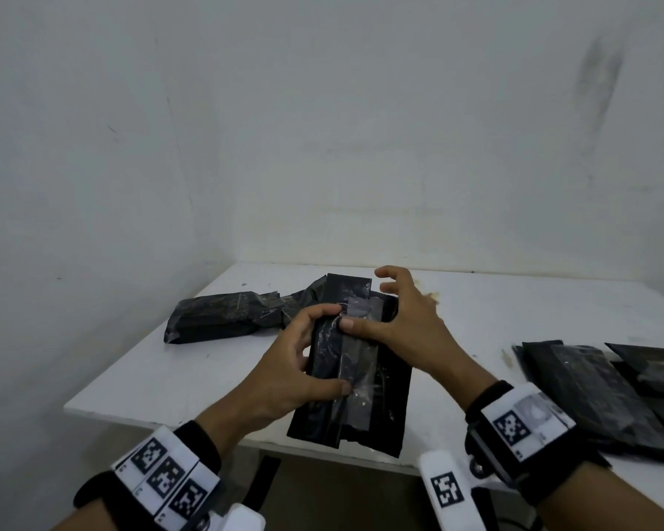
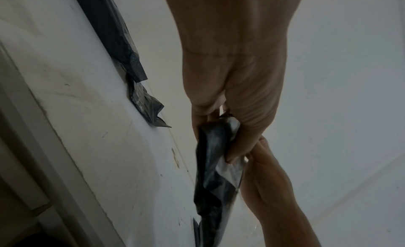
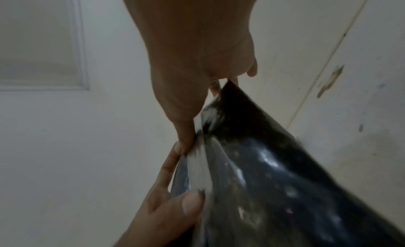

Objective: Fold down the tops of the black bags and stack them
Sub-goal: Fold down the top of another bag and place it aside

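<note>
I hold a black bag (image 1: 324,362) with a clear strip down its front, tilted above the white table (image 1: 162,377). My left hand (image 1: 332,350) grips its left side, fingers near the top and thumb lower down. My right hand (image 1: 368,302) pinches the upper part, thumb on the front and fingers spread behind the top right corner. The left wrist view shows the left hand (image 2: 217,136) curled on the crumpled bag (image 2: 210,190). In the right wrist view the right hand (image 3: 203,115) has its thumb on the bag (image 3: 274,172). Under it, a second black bag (image 1: 393,396) lies flat.
A filled black bag (image 1: 215,316) lies at the back left of the table, with crumpled black plastic (image 1: 303,297) beside it. Several black bags (image 1: 591,389) lie overlapping at the right edge. White walls close in behind and to the left. The table's front edge is near my wrists.
</note>
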`<state>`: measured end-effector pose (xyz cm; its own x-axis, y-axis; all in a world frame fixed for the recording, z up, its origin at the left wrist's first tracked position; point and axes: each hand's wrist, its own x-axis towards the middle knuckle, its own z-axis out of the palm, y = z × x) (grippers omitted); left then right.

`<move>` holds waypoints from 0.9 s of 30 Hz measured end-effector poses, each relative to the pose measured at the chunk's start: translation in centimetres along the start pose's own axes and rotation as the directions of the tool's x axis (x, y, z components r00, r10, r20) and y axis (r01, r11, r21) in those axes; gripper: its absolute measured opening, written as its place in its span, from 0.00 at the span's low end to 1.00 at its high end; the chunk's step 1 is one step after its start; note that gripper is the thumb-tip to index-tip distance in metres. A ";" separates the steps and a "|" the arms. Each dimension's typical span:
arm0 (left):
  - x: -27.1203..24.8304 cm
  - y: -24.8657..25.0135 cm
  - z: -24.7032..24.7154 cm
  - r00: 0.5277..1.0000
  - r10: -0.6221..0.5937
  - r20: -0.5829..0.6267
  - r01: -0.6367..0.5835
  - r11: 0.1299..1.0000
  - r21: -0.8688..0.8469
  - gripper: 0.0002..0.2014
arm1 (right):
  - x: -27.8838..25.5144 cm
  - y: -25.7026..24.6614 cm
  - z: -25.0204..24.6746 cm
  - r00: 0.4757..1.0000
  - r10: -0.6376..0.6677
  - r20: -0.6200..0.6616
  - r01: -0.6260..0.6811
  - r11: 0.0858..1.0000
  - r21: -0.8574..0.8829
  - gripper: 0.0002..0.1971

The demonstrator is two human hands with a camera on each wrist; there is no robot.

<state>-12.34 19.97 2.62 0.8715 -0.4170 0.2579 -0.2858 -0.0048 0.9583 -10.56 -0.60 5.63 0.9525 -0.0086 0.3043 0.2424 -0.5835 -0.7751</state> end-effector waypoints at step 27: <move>3.2 -5.1 -1.7 0.987 -0.161 0.016 0.103 0.699 0.707 0.20 | 1.6 11.1 -0.2 0.908 0.413 -0.067 -0.389 0.893 0.225 0.15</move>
<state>-7.43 20.18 -1.22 0.8999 -0.4250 0.0981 -0.3919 -0.6891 0.6095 -6.41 -7.31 -2.39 0.9529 -0.3033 -0.0063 -0.1129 -0.3352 -0.9354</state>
